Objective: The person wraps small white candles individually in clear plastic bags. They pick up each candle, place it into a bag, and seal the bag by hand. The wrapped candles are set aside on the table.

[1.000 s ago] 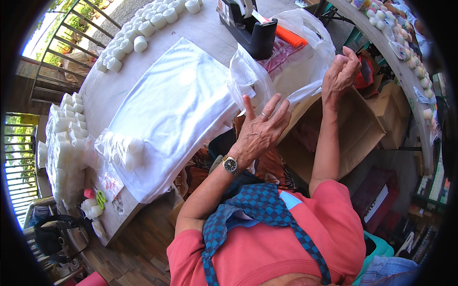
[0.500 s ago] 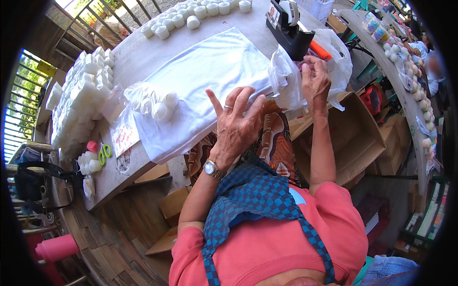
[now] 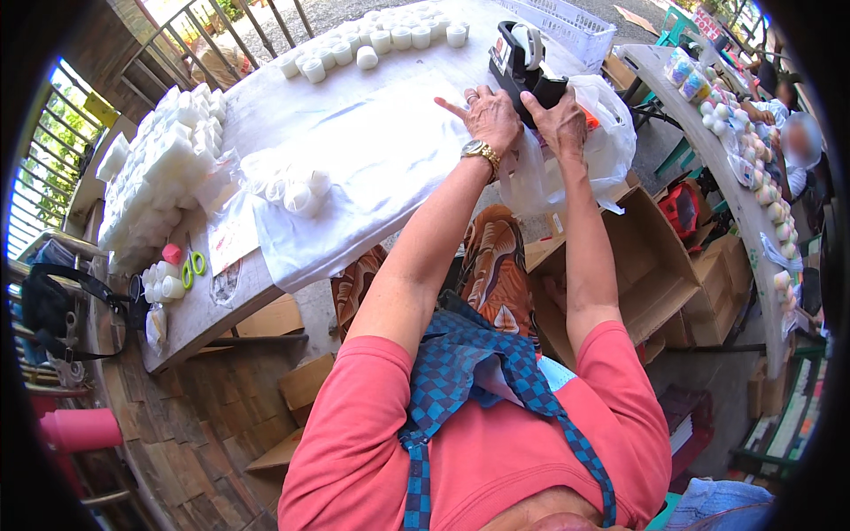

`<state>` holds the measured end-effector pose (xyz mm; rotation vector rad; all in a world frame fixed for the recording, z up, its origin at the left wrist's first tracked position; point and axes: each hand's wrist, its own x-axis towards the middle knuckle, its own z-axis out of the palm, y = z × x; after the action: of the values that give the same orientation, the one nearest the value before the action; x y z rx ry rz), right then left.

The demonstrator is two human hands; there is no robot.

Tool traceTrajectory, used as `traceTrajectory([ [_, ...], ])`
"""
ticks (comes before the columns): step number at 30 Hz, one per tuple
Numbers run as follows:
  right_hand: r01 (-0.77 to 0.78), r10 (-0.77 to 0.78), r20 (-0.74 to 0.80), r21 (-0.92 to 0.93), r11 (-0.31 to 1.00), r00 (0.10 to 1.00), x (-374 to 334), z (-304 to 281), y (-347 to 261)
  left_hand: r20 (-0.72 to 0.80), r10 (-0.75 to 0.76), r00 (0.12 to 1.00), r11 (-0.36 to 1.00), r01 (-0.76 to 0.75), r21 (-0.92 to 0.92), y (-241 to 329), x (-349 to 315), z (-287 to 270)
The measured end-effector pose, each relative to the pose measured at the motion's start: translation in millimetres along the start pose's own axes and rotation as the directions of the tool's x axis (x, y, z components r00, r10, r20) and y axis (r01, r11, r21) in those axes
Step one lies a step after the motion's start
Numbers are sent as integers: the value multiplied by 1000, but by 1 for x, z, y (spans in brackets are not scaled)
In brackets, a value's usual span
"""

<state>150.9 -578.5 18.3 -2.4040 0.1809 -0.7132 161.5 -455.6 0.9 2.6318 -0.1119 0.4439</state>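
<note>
At the table's far right stands a black tape dispenser [image 3: 511,64] with a white roll in it. My left hand [image 3: 493,122], wearing a ring and a watch, lies against its near left side. The little finger stretches out to the left; where the thumb rests is hidden. My right hand [image 3: 560,126] is closed around the dispenser's near right end, thumb on its black face. A clear plastic bag [image 3: 529,168] hangs below and between my hands. Left of them, a white cloth [image 3: 354,150] covers the table, with bagged white cups [image 3: 301,193] on it.
Stacked white cups [image 3: 168,159] fill the table's left end, near green scissors [image 3: 193,265]. More loose cups [image 3: 381,41] line the far edge. An open cardboard box [image 3: 637,265] sits right of my lap. Beyond it, a second table [image 3: 708,146] holds goods, with a person behind.
Both hands have moved to the tape dispenser, the left reaching forward and right from over the cloth. My right hand, formerly beside the dispenser, now grips its end.
</note>
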Motion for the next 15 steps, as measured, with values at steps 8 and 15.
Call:
traceTrajectory([
  [8,-19,18,-26,-29,999,1000,-2,-16,4,-55,159,986,958,-141,249,-10,14,11],
  [15,-12,11,-2,-138,990,1000,-3,2,17,-148,264,953,918,-201,341,-33,26,9],
])
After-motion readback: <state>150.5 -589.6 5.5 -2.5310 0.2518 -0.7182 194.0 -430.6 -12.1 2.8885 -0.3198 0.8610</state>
